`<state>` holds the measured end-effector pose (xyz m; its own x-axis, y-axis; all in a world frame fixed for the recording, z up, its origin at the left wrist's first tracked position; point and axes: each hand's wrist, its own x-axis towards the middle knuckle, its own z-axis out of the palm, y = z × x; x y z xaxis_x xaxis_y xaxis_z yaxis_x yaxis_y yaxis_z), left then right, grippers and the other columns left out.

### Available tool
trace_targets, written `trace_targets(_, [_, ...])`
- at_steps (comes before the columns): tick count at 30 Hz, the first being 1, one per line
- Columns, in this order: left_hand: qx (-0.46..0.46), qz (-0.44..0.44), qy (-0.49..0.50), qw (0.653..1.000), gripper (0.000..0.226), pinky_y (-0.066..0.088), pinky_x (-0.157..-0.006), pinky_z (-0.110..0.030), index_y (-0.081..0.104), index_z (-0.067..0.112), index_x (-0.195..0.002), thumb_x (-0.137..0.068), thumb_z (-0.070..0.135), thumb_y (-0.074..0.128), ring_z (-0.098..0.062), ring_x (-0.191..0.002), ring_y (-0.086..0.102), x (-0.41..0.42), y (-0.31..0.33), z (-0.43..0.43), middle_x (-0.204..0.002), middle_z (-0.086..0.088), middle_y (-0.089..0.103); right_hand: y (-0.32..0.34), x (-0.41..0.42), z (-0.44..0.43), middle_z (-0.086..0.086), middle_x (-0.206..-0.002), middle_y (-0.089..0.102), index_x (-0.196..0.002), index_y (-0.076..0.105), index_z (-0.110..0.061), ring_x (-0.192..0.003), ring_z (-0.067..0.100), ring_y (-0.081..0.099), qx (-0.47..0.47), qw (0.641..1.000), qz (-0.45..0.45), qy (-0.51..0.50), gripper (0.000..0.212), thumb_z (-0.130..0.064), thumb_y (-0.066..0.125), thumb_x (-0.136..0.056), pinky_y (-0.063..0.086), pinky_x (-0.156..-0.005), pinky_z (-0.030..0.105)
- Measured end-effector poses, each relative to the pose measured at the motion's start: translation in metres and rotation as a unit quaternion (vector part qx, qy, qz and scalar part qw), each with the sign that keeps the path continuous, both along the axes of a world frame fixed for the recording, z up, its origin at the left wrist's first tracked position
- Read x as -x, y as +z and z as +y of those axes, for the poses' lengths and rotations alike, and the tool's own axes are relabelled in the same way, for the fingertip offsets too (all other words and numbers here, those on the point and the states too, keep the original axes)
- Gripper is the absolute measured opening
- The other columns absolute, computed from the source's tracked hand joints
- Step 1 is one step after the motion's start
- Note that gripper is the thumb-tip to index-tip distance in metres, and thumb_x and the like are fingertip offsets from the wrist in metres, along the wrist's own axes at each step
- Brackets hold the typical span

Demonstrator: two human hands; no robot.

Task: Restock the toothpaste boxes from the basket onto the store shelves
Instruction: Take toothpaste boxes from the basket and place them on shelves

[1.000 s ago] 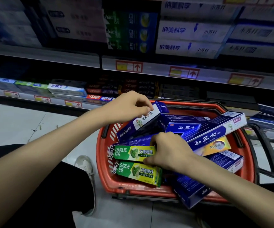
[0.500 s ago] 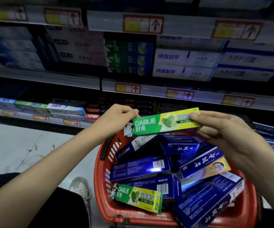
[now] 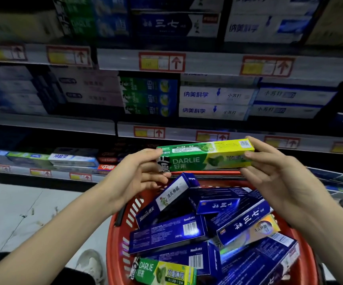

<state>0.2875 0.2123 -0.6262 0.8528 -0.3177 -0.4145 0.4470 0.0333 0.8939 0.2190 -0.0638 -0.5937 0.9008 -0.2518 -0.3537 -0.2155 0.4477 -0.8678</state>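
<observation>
– Green-and-yellow long cardboard toothpaste box (image 3: 205, 156): where is it?
– Held roughly level in the air above the far rim of the red plastic basket (image 3: 111, 249), clear of the boxes inside and in front of the lower shelf edge.
– How is it gripped?
– At both ends. The left hand (image 3: 133, 175) curls its fingers over the green end, with the thumb beneath. The right hand (image 3: 277, 171) pinches the yellow end between thumb and fingers.
– What does the basket contain?
– Dark blue cardboard toothpaste boxes (image 3: 166, 235), piled at mixed angles and overlapping. A second green-and-yellow box (image 3: 162, 272) lies at the near edge, partly under a blue one.
– And the surroundings?
– Grey metal store shelves (image 3: 49, 122) carry stacked rows of toothpaste boxes, blurred towards the top. Red-framed price labels (image 3: 162, 62) with arrows run along the shelf edges. A white shoe (image 3: 90, 264) rests on the pale floor (image 3: 22, 212), just left of the basket.
</observation>
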Motion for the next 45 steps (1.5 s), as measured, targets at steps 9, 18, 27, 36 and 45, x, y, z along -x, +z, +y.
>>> trace_targets(9, [0.028,-0.144,0.022,0.989,0.043,0.053,-0.072,-0.029,0.067,0.022,-0.131,-0.089,0.011,0.071,-0.024,-0.097,0.071,0.006,-0.002,-0.001,-0.118,-0.015,0.075,0.007,0.002,0.006,0.018,-0.105,0.079,-0.126,0.068,-0.012,-0.098,0.030,0.078,-0.041,0.999,0.032,-0.011,0.046,-0.032,0.077,-0.086,0.061,-0.091,0.034])
trace_targets(18, [0.080,-0.171,-0.005,0.982,0.048,0.060,-0.092,-0.036,0.068,0.016,-0.124,-0.078,0.003,0.070,-0.032,-0.113,0.071,0.014,-0.006,0.001,-0.122,-0.016,0.071,-0.005,0.004,0.001,0.013,-0.109,0.079,-0.122,0.069,-0.006,-0.101,0.023,0.077,-0.025,0.999,0.043,-0.022,0.034,-0.020,0.074,-0.091,0.063,-0.077,0.024])
trace_targets(27, [0.128,-0.159,0.068,0.977,0.069,0.060,-0.090,-0.031,0.060,0.024,-0.141,-0.077,0.003,0.076,-0.029,-0.119,0.070,0.012,0.001,0.003,-0.130,-0.011,0.071,-0.006,0.003,0.002,0.013,-0.116,0.077,-0.124,0.069,-0.004,-0.107,0.023,0.076,-0.050,0.999,-0.012,0.019,0.029,-0.002,0.060,-0.097,0.060,-0.089,0.027])
trace_targets(36, [0.152,-0.144,0.138,0.968,0.056,0.061,-0.082,-0.026,0.063,0.002,-0.130,-0.074,-0.005,0.069,-0.028,-0.111,0.073,0.009,0.004,0.007,-0.121,-0.015,0.075,-0.004,-0.002,0.011,0.014,-0.116,0.077,-0.127,0.066,-0.010,-0.107,0.028,0.075,-0.047,0.998,-0.043,0.016,0.037,0.006,0.060,-0.094,0.061,-0.088,0.030])
trace_targets(45, [0.149,-0.177,0.155,0.960,0.050,0.060,-0.091,-0.029,0.065,0.000,-0.125,-0.075,0.001,0.070,-0.027,-0.111,0.073,0.010,0.005,0.025,-0.116,-0.015,0.076,-0.005,-0.003,0.028,0.014,-0.115,0.077,-0.129,0.065,-0.007,-0.107,0.026,0.075,-0.048,0.997,-0.050,0.024,0.041,0.003,0.065,-0.089,0.062,-0.086,0.029])
